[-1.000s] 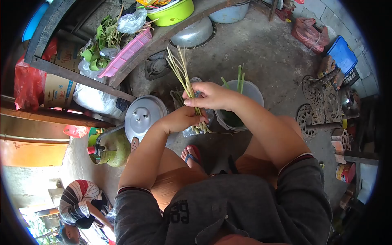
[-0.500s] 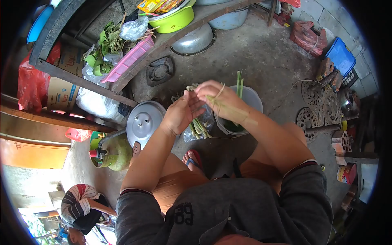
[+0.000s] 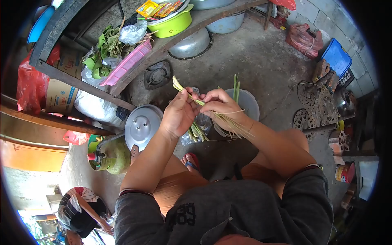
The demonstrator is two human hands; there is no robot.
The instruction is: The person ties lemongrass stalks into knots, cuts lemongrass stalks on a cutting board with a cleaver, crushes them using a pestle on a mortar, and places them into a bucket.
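Observation:
A small bunch of lemongrass (image 3: 177, 84) lies slantwise across both hands, its pale bulb ends sticking out at upper left. My left hand (image 3: 178, 114) is closed round the stalks just behind those ends. Farther along, my right hand (image 3: 223, 107) pinches the thinner part, and dry leaf ends trail below it over the wrist. Beneath the hands, more lemongrass stalks (image 3: 197, 133) rest on a clear plastic bag (image 3: 187, 139). Behind my right hand stands a white bucket (image 3: 252, 102), with green stalks (image 3: 236, 87) poking up from it.
A lidded metal pot (image 3: 143, 126) and a green gas cylinder (image 3: 116, 157) stand at left. A burner (image 3: 157, 74) sits on the floor below a shelf holding a pink basket (image 3: 130, 63). Round metal grates (image 3: 306, 118) are at right. Another person (image 3: 79, 210) bends at lower left.
My right hand has drawn back to the right from over my left hand. The lemongrass now shows between them, its bulb ends pointing up-left. The other person's arm has moved.

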